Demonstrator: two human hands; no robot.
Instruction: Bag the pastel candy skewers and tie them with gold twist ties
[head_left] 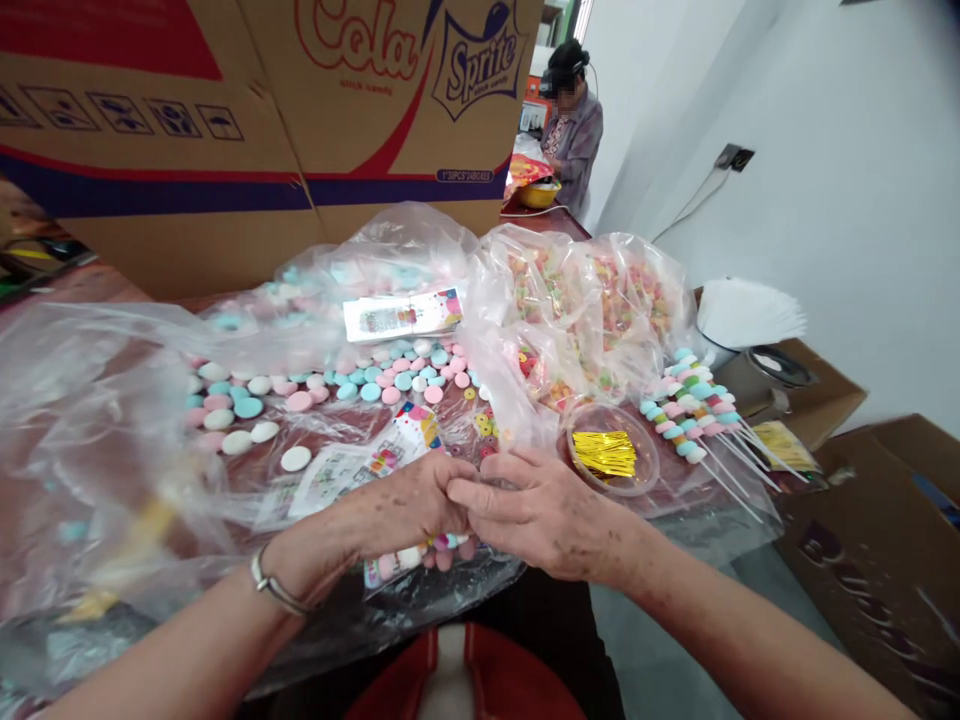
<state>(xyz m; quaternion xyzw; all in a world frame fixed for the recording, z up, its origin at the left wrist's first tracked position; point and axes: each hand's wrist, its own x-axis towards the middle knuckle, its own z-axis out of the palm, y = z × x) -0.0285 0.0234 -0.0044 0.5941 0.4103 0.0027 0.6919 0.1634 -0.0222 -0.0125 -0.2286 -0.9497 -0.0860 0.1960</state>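
My left hand (414, 502) and my right hand (536, 515) meet over the table's front edge, fingers closed and touching. Just below the left hand is a small clear printed bag of candy (409, 562), with pink, white and blue pieces; its upper end disappears behind the left fingers, which grip it. What the right fingertips pinch is hidden. Flat printed bags (367, 465) lie beyond my left wrist. Right of my hands stands a round clear tub (651, 468) holding gold twist ties (604, 453).
Loose candy discs (300, 400) spread across plastic sheeting, near a banded stack of printed packs (401, 315). Bags of fruit-coloured gummies (592, 290) sit behind. Candy skewers (690, 405) lie at right. A large carton (300, 130) blocks the back; another person (574, 135) works beyond.
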